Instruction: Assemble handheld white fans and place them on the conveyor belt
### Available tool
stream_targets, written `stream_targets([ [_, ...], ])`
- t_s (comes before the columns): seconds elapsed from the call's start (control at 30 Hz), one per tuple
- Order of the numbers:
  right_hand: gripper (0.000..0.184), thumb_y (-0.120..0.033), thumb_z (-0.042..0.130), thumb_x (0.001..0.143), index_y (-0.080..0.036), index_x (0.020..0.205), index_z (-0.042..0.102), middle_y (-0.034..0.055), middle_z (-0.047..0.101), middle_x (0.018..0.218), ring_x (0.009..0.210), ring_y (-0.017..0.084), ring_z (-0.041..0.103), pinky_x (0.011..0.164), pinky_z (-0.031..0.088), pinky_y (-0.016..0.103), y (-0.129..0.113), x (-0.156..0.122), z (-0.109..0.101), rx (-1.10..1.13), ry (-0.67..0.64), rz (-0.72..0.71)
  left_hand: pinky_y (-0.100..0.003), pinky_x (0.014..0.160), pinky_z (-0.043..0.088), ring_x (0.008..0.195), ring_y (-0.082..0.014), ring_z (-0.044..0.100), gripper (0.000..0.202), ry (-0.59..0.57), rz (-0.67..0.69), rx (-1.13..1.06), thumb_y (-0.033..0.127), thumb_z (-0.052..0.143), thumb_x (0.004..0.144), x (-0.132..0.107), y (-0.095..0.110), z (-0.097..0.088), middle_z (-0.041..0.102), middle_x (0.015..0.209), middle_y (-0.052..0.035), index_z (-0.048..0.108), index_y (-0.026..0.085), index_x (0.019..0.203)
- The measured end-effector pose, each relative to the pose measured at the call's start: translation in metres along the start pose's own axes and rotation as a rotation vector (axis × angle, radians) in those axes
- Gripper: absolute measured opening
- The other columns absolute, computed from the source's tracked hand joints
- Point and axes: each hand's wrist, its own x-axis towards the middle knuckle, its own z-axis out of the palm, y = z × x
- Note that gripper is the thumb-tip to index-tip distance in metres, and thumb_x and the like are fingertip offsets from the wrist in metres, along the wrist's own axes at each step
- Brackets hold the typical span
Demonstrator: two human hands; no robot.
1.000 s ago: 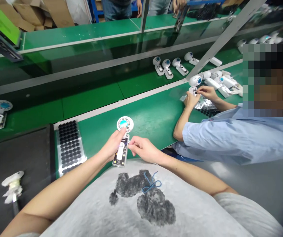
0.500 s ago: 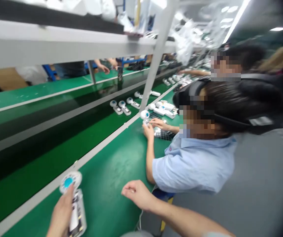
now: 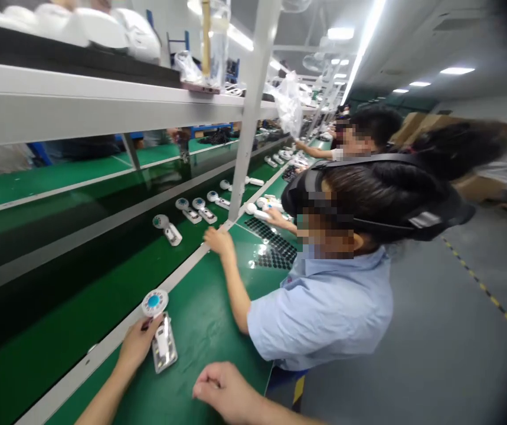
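Observation:
My left hand point(image 3: 137, 347) grips a white handheld device point(image 3: 164, 342) at its neck, between the round head and the rectangular body. The head has a blue disc ringed by small marks, and the body's casing is open, showing the parts inside. It is over the green bench point(image 3: 195, 324), beside the pale rail along the belt. Lower right, my right hand point(image 3: 226, 389) is closed with its fingers curled in over the bench's near edge. Whatever is in those fingers, if anything, is hidden.
Several similar devices point(image 3: 189, 211) lie on the dark green belt point(image 3: 102, 307). A co-worker point(image 3: 319, 307) in a light blue shirt sits close on the right, one hand at the rail. A sheet of black round pieces point(image 3: 275, 245) lies before them. A metal post point(image 3: 247, 118) rises from the rail.
My left hand has carried the device forward and right. The co-worker's hands have separated; the device they held is gone from them, and another device shows on the belt nearby. The view has turned.

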Motion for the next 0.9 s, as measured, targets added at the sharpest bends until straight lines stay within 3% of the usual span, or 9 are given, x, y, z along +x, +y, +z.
stream_targets([
  [0.1, 0.016, -0.026, 0.053, 0.077, -0.013, 0.069, 0.060, -0.0041, 0.043, 0.056, 0.054, 0.008, 0.036, 0.051, 0.028, 0.020, -0.011, -0.002, 0.008, -0.033, -0.011, -0.097, -0.033, 0.071, 0.044, 0.080, -0.0283, 0.062, 0.044, -0.107, -0.037, -0.183, 0.058, 0.056, 0.059, -0.020, 0.001, -0.004, 0.069, 0.077, -0.0060, 0.064, 0.017, 0.075],
  [0.27, 0.026, -0.036, 0.044, 0.084, -0.015, 0.082, 0.058, -0.0027, 0.045, 0.061, 0.055, 0.010, 0.038, 0.054, 0.032, 0.022, -0.018, 0.002, 0.021, -0.086, -0.051, -0.148, -0.030, 0.068, 0.043, 0.079, -0.0230, 0.061, 0.032, -0.025, -0.185, -0.380, 0.045, 0.069, 0.061, -0.006, 0.019, 0.016, 0.066, 0.078, -0.0080, 0.060, 0.016, 0.073],
  [0.37, 0.026, -0.038, 0.040, 0.087, -0.016, 0.087, 0.054, -0.0026, 0.050, 0.061, 0.050, 0.009, 0.036, 0.049, 0.029, 0.022, -0.023, -0.008, 0.013, -0.095, -0.043, -0.144, -0.028, 0.065, 0.043, 0.067, -0.0147, 0.058, 0.025, -0.034, -0.191, -0.535, 0.038, 0.063, 0.072, 0.004, 0.041, 0.027, 0.061, 0.072, -0.0026, 0.057, 0.014, 0.077],
  [0.43, 0.023, -0.038, 0.042, 0.087, -0.017, 0.085, 0.050, -0.0013, 0.055, 0.065, 0.048, 0.008, 0.035, 0.047, 0.028, 0.021, -0.032, -0.018, 0.003, -0.053, 0.011, -0.160, -0.026, 0.058, 0.041, 0.054, -0.0114, 0.052, 0.025, -0.083, -0.177, -0.644, 0.038, 0.062, 0.073, -0.003, 0.052, 0.027, 0.055, 0.062, 0.0019, 0.054, 0.014, 0.074],
  [0.53, 0.022, -0.039, 0.046, 0.085, -0.018, 0.083, 0.047, -0.0009, 0.059, 0.065, 0.048, 0.008, 0.036, 0.046, 0.028, 0.020, -0.056, -0.031, -0.007, 0.040, 0.077, -0.207, -0.022, 0.046, 0.036, 0.043, -0.0089, 0.044, 0.033, -0.154, -0.174, -0.809, 0.047, 0.063, 0.069, -0.035, 0.059, 0.011, 0.045, 0.052, 0.0057, 0.051, 0.016, 0.071],
  [0.63, 0.019, -0.037, 0.048, 0.085, -0.018, 0.082, 0.048, -0.0023, 0.058, 0.062, 0.047, 0.007, 0.037, 0.045, 0.028, 0.020, -0.081, -0.041, -0.005, 0.064, 0.020, -0.281, -0.020, 0.044, 0.035, 0.044, -0.0074, 0.044, 0.040, -0.153, -0.181, -0.939, 0.055, 0.060, 0.068, -0.085, 0.063, -0.021, 0.047, 0.057, 0.0056, 0.051, 0.017, 0.077],
  [0.77, 0.014, -0.032, 0.048, 0.086, -0.018, 0.082, 0.050, -0.0033, 0.058, 0.062, 0.051, 0.007, 0.043, 0.050, 0.033, 0.020, -0.100, -0.052, 0.013, 0.051, -0.124, -0.363, -0.017, 0.043, 0.038, 0.046, -0.0056, 0.045, 0.036, -0.114, -0.171, -1.137, 0.047, 0.068, 0.065, -0.146, 0.077, -0.055, 0.049, 0.060, 0.0058, 0.052, 0.017, 0.079],
  [0.9, 0.011, -0.029, 0.048, 0.087, -0.018, 0.084, 0.051, -0.0030, 0.058, 0.063, 0.058, 0.008, 0.051, 0.057, 0.038, 0.021, -0.103, -0.065, 0.025, 0.034, -0.195, -0.395, -0.017, 0.043, 0.040, 0.048, -0.0061, 0.046, 0.032, -0.078, -0.126, -1.208, 0.042, 0.068, 0.068, -0.178, 0.086, -0.067, 0.050, 0.062, 0.0050, 0.053, 0.017, 0.081],
])
